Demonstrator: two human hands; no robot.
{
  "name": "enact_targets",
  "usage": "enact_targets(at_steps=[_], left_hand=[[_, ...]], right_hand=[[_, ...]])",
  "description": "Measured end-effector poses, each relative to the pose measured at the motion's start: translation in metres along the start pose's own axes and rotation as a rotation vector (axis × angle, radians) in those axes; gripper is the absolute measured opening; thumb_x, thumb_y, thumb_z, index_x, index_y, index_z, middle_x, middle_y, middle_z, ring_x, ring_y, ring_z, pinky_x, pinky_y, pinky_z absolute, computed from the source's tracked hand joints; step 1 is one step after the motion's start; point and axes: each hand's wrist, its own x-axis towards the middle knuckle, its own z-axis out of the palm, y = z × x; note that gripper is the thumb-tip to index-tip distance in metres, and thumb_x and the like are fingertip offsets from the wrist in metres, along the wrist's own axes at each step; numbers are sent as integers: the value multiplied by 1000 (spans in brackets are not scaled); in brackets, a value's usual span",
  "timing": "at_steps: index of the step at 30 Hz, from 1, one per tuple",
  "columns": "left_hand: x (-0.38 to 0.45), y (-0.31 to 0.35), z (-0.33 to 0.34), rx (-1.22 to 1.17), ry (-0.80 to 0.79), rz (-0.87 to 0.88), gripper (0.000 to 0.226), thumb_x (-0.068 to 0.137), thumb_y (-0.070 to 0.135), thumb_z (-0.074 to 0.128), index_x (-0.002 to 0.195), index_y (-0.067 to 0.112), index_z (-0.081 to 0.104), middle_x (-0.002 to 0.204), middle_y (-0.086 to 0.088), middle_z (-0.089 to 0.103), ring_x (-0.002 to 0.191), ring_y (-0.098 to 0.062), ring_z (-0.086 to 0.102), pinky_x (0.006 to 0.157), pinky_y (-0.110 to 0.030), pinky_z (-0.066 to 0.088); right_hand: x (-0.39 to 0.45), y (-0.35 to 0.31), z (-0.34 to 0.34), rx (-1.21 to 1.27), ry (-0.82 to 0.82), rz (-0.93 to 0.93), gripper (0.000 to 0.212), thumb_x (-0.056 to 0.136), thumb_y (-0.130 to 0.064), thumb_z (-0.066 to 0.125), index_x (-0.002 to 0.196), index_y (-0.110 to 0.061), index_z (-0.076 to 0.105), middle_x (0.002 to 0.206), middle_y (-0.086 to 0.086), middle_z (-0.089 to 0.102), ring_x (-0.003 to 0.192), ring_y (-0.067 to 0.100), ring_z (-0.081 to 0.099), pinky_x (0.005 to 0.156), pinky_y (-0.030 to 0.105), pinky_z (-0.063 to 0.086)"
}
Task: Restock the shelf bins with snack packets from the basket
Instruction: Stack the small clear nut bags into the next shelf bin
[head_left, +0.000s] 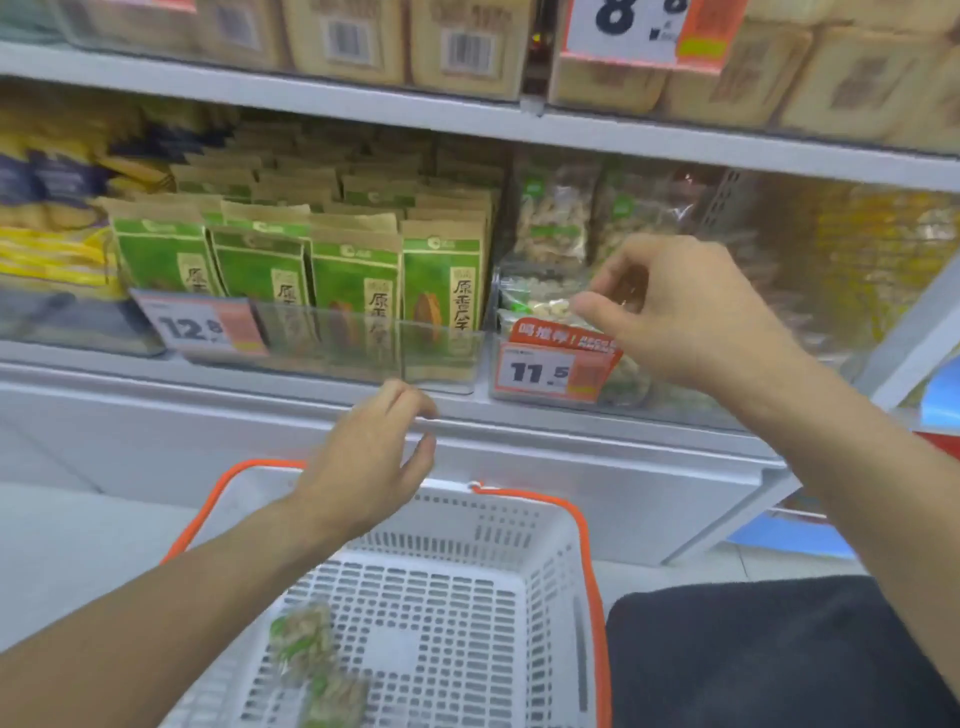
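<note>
Head view: the right hand (680, 312) pinches a clear snack packet (540, 301) at its top edge, over the shelf bin (519, 384) just below it. The left hand (374, 457) hangs loosely curled, holding nothing, above the basket (545, 525), where two more packets (311, 665) lie. They look light, crinkly and slippery; best pinched by the top seam

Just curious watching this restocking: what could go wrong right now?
The right hand pinches a clear nut packet at the bin's front edge; it may slip out or knock the 11.5 price tag. The left hand hovers idle above the basket, where packets remain.
</note>
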Motion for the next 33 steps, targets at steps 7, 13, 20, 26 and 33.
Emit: enact_targets(at_steps=[7, 13, 20, 26, 33], left_hand=[[-150, -87, 60, -229, -317, -868, 36, 93, 26, 65, 122, 5, 56, 120, -12, 56, 105, -32, 61, 84, -31, 46], [-222, -113, 77, -229, -551, -1164, 66, 91, 41, 65, 141, 4, 43, 137, -15, 50, 117, -29, 55, 79, -25, 37], [-226, -152, 103, -328, -524, -1360, 75, 92, 38, 64, 149, 3, 30, 135, -16, 54, 116, -28, 58, 75, -27, 39], [-215, -173, 134, -428, -481, -1557, 63, 88, 36, 72, 130, -1, 44, 98, -8, 62, 96, -23, 63, 56, -20, 42], [-207, -166, 160, -422, -401, -1562, 32, 75, 31, 85, 76, 12, 59, 73, -3, 62, 66, -18, 58, 60, -26, 47]], right_hand=[[-69, -63, 192, -70, -826, -184, 22, 86, -33, 70, 91, -13, 68, 98, 7, 71, 92, 25, 64, 81, 36, 54], [-124, -62, 346, -90, -1136, 31, 28, 93, -29, 65, 78, -5, 61, 71, 13, 58, 69, 31, 57, 63, 36, 47], [-203, -51, 449, 124, -1110, 605, 61, 82, -46, 75, 109, -18, 27, 85, -2, 37, 70, 14, 39, 71, 30, 39], [-204, -44, 485, 178, -1121, 743, 65, 68, -32, 88, 103, -17, 35, 93, 2, 44, 85, 21, 45, 73, 29, 40], [-180, 14, 460, 162, -1143, 730, 40, 74, -18, 78, 66, -18, 39, 63, -3, 36, 53, 9, 32, 45, 20, 25]])
